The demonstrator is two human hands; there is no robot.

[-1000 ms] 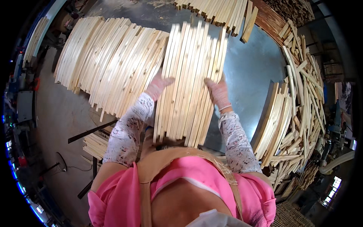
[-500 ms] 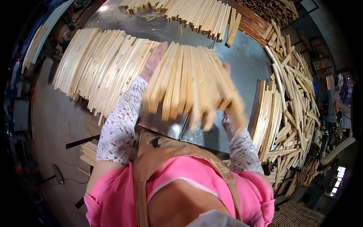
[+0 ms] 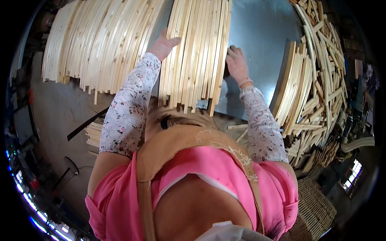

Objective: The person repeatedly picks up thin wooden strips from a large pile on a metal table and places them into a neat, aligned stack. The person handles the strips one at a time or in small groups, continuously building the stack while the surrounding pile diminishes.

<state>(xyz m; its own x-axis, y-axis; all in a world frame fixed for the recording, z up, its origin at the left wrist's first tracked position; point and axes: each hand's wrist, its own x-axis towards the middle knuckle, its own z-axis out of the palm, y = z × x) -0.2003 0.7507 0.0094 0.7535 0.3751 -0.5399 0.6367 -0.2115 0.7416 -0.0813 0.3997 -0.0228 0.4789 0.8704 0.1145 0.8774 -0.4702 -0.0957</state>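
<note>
A bundle of pale wooden strips (image 3: 195, 60) lies flat on the metal table in front of me, side by side, their near ends uneven. My left hand (image 3: 164, 45), in a pinkish glove, grips the bundle's left edge with the thumb laid over the top strips. On the opposite edge my right hand (image 3: 237, 64), gloved too, presses with bent fingers against the outermost strip. Its thumb is hard to make out. Left of the bundle, across a narrow gap, a wide row of similar strips (image 3: 100, 44) lies on the table.
The metal tabletop (image 3: 261, 36) shows right of the bundle. A smaller stack of strips (image 3: 295, 84) stands at its right side, beside a loose heap of wood offcuts (image 3: 327, 68). More strips (image 3: 93, 134) lie low at left, near a dark bar (image 3: 86, 124).
The bundle, held raised and fanned out before, now lies flat with its strips lined up. My hands are at its sides. The view has tilted nearer to my body.
</note>
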